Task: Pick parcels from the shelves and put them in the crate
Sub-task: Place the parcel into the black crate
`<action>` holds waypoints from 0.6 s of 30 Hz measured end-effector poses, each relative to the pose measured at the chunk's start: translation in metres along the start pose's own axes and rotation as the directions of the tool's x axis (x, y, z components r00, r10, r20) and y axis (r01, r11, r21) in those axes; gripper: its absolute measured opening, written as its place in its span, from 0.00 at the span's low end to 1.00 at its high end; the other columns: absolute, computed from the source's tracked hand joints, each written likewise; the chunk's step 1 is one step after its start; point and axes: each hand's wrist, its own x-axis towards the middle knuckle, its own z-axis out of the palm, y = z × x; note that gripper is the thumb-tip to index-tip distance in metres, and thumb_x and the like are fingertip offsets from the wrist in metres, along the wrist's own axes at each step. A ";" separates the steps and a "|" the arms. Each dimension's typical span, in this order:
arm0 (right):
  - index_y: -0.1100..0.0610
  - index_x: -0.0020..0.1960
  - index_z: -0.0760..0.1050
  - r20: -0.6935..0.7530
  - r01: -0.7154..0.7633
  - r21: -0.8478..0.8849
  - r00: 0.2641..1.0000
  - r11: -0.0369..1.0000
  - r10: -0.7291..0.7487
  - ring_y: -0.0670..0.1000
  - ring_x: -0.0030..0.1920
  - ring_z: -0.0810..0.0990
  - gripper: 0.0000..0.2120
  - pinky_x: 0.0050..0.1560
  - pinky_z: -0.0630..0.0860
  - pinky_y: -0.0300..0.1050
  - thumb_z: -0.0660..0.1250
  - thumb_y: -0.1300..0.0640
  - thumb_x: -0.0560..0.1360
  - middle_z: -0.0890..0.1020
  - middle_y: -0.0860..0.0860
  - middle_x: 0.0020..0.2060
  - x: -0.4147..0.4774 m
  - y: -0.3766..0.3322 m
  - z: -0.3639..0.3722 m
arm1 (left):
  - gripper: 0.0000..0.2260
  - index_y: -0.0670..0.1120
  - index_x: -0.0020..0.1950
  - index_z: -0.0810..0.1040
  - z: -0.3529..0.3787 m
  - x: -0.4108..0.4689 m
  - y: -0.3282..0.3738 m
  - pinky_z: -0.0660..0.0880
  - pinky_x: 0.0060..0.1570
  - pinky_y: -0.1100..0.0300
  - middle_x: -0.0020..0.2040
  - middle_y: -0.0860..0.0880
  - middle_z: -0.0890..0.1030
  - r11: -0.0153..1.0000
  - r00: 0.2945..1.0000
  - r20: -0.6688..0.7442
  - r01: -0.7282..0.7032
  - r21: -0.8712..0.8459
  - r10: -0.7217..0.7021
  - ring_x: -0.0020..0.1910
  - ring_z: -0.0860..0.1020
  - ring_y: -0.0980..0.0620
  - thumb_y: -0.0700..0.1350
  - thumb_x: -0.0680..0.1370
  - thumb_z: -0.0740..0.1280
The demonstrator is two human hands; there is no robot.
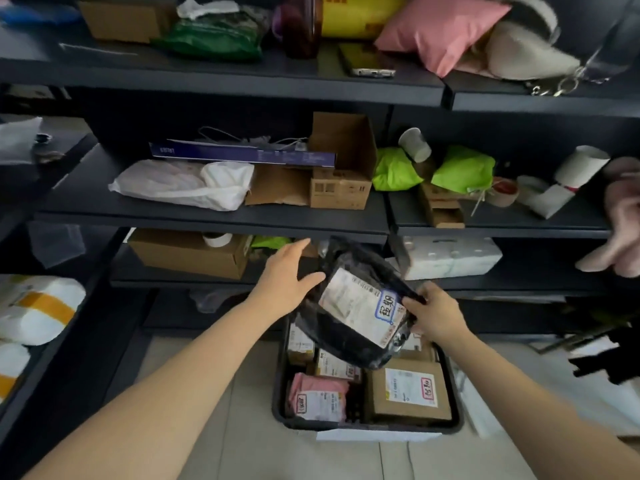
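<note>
light: dim, soft, even | shadows: deep under shelves [214,221] | blur: right edge, top corners | distortion: wide-angle bowing

Single head-worn wide-angle view, forward and down, close above the crate [280,393] before dark shelves [207,221].

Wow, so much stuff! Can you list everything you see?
Black parcel: 1, black, white label, over the crate.
Crate: 1, dark, on the floor.
Pink parcel: 1, pink, in the crate, left.
Brown box: 1, brown, in the crate, right.
Other parcels: a few, brown, in the crate, partly hidden.
Shelves: several, dark, behind the crate.
Green bags: 2, lime, middle shelf, right.
White bag: 1, white, middle shelf, left.
Open carton: 1, brown, middle shelf, centre.
Pink mailer: 1, pink, top shelf.
Left hand: 1, open, beside the black parcel.
Right hand: 1, grips the black parcel.
</note>
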 end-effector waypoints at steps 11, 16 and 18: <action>0.56 0.51 0.69 0.224 -0.195 0.100 0.960 0.976 0.169 0.53 0.46 0.78 0.06 0.41 0.75 0.45 0.65 0.57 0.77 0.79 0.51 0.43 0.034 0.076 0.104 | 0.34 0.51 0.69 0.62 0.119 0.012 -0.090 0.69 0.58 0.59 0.59 0.54 0.73 0.825 0.893 0.299 0.433 -0.363 -0.337 0.59 0.71 0.54 0.45 0.68 0.77; 0.53 0.67 0.61 0.362 -0.220 0.045 0.913 0.974 0.190 0.55 0.55 0.78 0.26 0.54 0.74 0.49 0.69 0.57 0.75 0.79 0.51 0.58 0.030 0.134 0.152 | 0.26 0.47 0.68 0.66 0.175 0.000 -0.132 0.69 0.57 0.61 0.60 0.51 0.76 0.832 0.843 0.397 0.486 -0.268 -0.364 0.60 0.74 0.52 0.42 0.74 0.71; 0.48 0.75 0.50 0.396 -0.156 0.015 0.908 0.988 0.137 0.55 0.61 0.76 0.37 0.57 0.73 0.50 0.69 0.60 0.74 0.75 0.49 0.63 0.030 0.152 0.171 | 0.26 0.47 0.72 0.63 0.200 -0.003 -0.150 0.69 0.63 0.57 0.66 0.49 0.74 0.847 0.820 0.418 0.498 -0.186 -0.390 0.64 0.72 0.50 0.44 0.76 0.68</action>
